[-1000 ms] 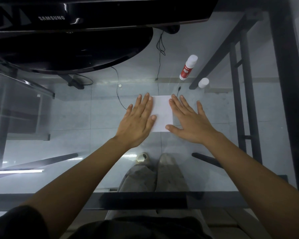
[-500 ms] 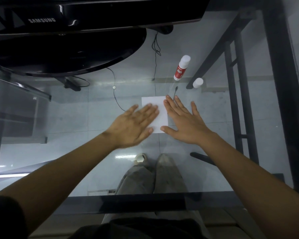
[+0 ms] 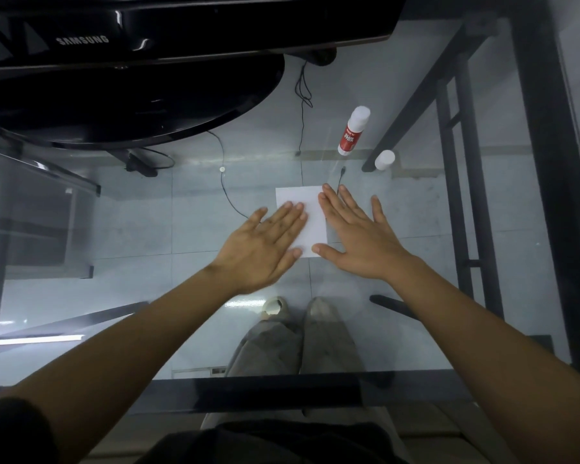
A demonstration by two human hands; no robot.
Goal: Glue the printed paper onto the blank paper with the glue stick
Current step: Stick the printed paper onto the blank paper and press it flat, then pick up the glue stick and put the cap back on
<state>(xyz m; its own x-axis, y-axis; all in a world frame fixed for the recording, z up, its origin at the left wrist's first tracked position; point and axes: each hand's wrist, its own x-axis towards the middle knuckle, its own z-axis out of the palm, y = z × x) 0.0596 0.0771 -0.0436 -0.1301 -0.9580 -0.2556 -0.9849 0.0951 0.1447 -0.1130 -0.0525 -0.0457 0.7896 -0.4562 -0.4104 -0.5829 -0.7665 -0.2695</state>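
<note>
White paper (image 3: 310,209) lies mid-table on the glass table (image 3: 416,296); we press it with both hands flat, grasping nothing: left hand (image 3: 265,249), right hand (image 3: 359,239). Thin and limp, it likely slides on glass, so lift by an edge. The glue stick (image 3: 352,132) lies toward the far edge.

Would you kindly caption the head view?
Both flat hands, left hand and right hand, press white paper on glass desk; glue stick lies beyond.
</note>
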